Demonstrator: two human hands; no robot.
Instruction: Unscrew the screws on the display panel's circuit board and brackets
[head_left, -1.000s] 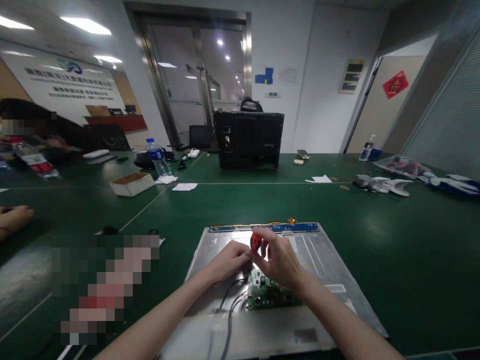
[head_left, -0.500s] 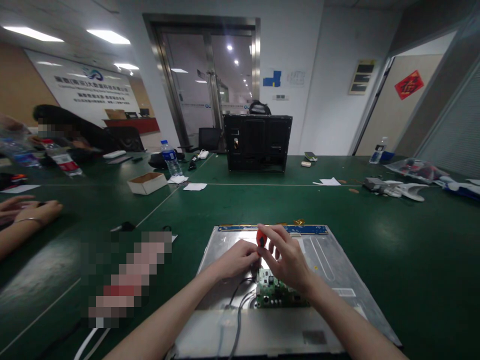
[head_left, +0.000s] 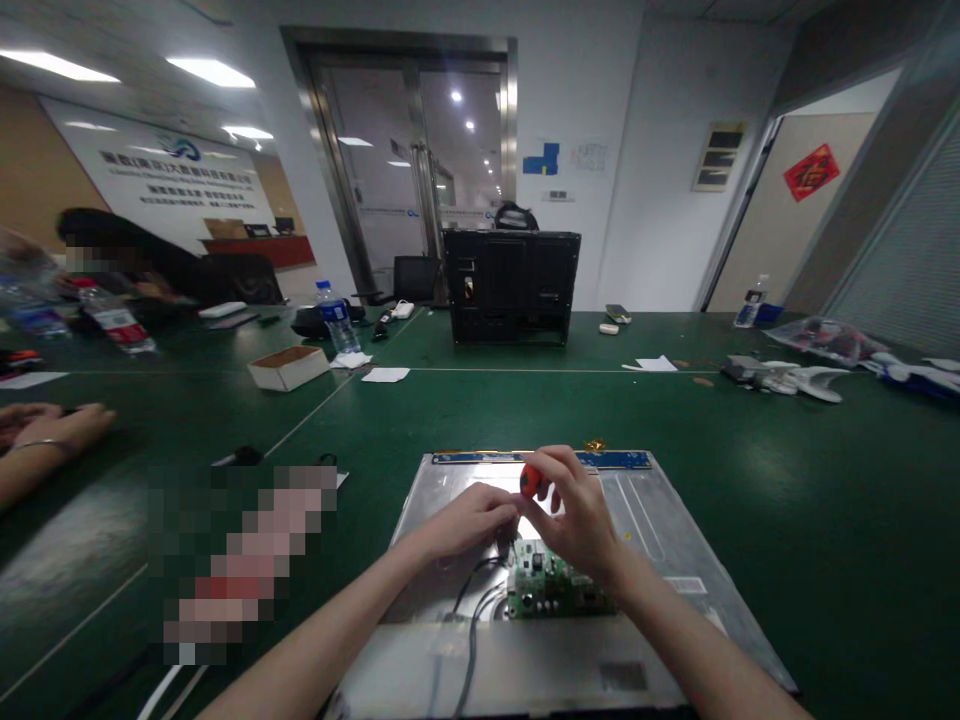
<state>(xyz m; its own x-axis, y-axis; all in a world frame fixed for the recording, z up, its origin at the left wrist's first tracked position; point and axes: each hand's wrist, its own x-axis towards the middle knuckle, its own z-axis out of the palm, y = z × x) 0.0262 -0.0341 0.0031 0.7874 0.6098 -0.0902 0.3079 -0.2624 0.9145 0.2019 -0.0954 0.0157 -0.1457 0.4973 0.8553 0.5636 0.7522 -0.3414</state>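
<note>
A silver metal display panel [head_left: 660, 530] lies flat on the green table before me, with a blue strip [head_left: 480, 458] along its far edge. A small green circuit board [head_left: 551, 587] sits on it, with grey cables [head_left: 469, 610] leading off toward me. My right hand [head_left: 577, 515] is closed around a screwdriver with a red-orange handle [head_left: 531, 481], held upright over the board's far corner. My left hand [head_left: 465, 520] has its fingers pinched together by the screwdriver's lower end, at the board's edge.
A black monitor shell [head_left: 511, 285] stands upright at mid-table. A cardboard box [head_left: 289, 367], a water bottle [head_left: 332, 318] and paper scraps lie to the left. White plastic parts [head_left: 795, 378] lie at right. Another person's hand [head_left: 52, 428] rests at the left edge.
My view shifted left, then slightly back. Both hands stay at the board's corner, and the screwdriver handle has dipped slightly and turned in my right fingers.
</note>
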